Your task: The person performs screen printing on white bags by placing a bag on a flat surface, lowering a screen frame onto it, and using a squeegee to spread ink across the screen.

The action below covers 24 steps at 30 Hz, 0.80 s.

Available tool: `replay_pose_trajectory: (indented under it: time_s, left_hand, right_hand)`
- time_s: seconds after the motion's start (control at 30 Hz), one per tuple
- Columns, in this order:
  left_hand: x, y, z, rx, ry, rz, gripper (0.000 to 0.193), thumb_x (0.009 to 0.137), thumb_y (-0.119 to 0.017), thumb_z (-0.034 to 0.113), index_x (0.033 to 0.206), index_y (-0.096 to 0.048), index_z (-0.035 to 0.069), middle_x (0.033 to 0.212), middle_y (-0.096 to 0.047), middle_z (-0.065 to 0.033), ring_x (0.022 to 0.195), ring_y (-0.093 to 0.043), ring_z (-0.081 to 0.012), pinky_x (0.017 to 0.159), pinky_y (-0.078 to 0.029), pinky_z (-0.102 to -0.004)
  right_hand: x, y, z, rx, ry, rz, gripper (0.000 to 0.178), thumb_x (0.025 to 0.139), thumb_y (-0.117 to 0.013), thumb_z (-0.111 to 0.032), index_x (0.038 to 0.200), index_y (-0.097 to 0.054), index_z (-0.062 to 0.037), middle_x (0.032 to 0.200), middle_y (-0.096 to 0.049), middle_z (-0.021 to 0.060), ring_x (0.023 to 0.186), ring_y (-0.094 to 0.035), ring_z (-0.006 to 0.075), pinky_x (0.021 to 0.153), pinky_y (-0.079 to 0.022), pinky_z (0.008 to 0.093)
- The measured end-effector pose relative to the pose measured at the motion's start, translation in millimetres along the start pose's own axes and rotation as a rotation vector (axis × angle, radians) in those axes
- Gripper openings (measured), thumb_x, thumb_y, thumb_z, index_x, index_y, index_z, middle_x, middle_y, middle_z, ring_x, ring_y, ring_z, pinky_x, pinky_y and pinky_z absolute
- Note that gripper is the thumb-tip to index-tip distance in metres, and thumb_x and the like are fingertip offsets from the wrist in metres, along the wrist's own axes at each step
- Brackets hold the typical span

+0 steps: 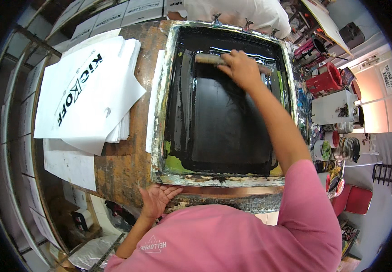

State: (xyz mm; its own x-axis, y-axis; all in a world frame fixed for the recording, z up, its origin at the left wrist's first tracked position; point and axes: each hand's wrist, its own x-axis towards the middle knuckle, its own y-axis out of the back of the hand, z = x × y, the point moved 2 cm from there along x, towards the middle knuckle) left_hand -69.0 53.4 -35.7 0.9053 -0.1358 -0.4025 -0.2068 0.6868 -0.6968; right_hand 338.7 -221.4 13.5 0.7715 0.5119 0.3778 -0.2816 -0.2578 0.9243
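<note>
Worn brown wooden tabletop (pixel 130 165), scuffed and paint-stained, spreads across my view, its strip at eight o'clock lying between the tall stack of white printed paper (pixel 80 93) and the large rectangular printing screen with a pale, paint-caked frame (pixel 223 181). Black hinge clamps (pixel 216 19) stand along the frame's twelve o'clock edge. At one o'clock I have the right hand (pixel 241 68) clamped on a long wood-coloured bar (pixel 207 59), which lies crosswise near the far end of the screen, inside the frame. From the bar down to the six o'clock rim runs the longest stretch of mesh, so the room to move lies nearside. At seven o'clock the left hand (pixel 156 201) is apart from the right, palm up, fingers loosely spread; I cannot tell whether its fingertips touch the frame.

Black ink (pixel 232 131) coats the mesh, glossy and ridged at the sides, smoother in the middle, with green patches (pixel 173 164) near the corners. The paper's sheets overlap unevenly, one corner jutting toward the screen.

At two o'clock sits a red bucket (pixel 323 83); near three, a small white pot (pixel 317 150) holds something green and crumpled.
</note>
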Motion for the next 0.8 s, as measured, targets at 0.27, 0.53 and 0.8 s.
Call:
replay_pose_trajectory:
  time_s: [0.27, 0.53, 0.8]
  left_hand:
    - [-0.6, 25.5, -13.1, -0.066, -0.075, -0.169, 0.106, 0.085, -0.033, 0.088, 0.145, -0.048, 0.002, 0.144, -0.054, -0.0239, 0.136, -0.049, -0.0410, 0.115, -0.035, -0.0592]
    - [6.0, 22.4, -9.0, -0.170, -0.088, -0.325, 0.103, 0.088, -0.030, 0.086, 0.142, -0.052, 0.001, 0.143, -0.054, -0.0269, 0.136, -0.049, -0.0434, 0.116, -0.032, -0.0622]
    - [5.3, 4.8, 2.3, -0.083, -0.077, -0.390, 0.095, 0.091, -0.028, 0.083, 0.144, -0.054, 0.009, 0.147, -0.051, -0.0252, 0.139, -0.046, -0.0419, 0.119, -0.029, -0.0587]
  right_hand:
    - [48.5, 6.9, 38.0, -0.009, 0.058, -0.104, 0.040, 0.097, -0.057, -0.051, 0.106, -0.068, -0.0131, 0.095, -0.071, 0.0128, 0.092, -0.068, 0.0357, 0.077, -0.054, 0.0493]
    - [-65.5, 53.9, -48.4, -0.045, -0.018, -0.123, 0.035, 0.093, -0.064, -0.046, 0.104, -0.062, -0.0125, 0.090, -0.066, 0.0095, 0.090, -0.066, 0.0323, 0.071, -0.054, 0.0483]
    - [-202.0, 178.0, -172.1, 0.136, -0.124, -0.333, 0.035, 0.088, -0.070, -0.036, 0.102, -0.058, -0.0073, 0.092, -0.060, 0.0113, 0.092, -0.062, 0.0303, 0.073, -0.054, 0.0426]
